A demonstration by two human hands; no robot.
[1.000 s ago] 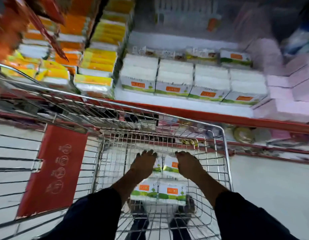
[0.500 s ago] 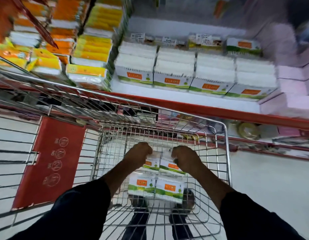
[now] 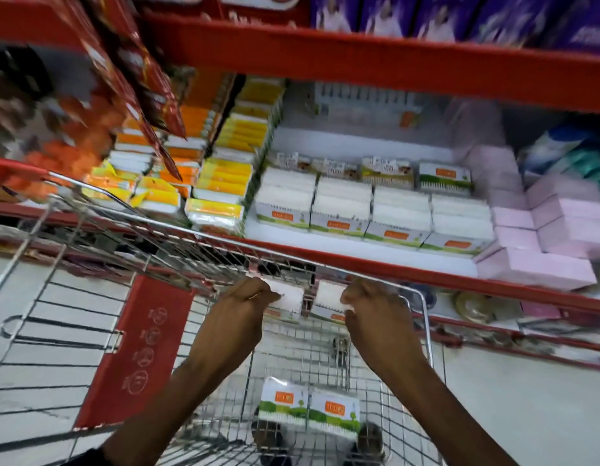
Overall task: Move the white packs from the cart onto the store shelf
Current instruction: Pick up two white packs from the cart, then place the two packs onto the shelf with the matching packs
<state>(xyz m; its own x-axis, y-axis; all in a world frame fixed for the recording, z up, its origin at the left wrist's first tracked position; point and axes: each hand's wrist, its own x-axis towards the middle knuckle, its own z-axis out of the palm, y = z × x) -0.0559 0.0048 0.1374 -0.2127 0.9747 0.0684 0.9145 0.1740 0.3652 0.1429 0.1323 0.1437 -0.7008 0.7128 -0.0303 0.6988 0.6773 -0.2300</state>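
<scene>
Red-edged store shelf (image 3: 375, 264) carries rows of white packs (image 3: 369, 213). Wire cart (image 3: 386, 391) holds two more (image 3: 308, 412). Left hand (image 3: 248, 304) and right hand (image 3: 365, 304) each grasp a pack at the cart's rim.

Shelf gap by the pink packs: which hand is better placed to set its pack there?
Right, probably. The right hand holds its white pack nearer the pink packs; the left hand is farther from them.
</scene>
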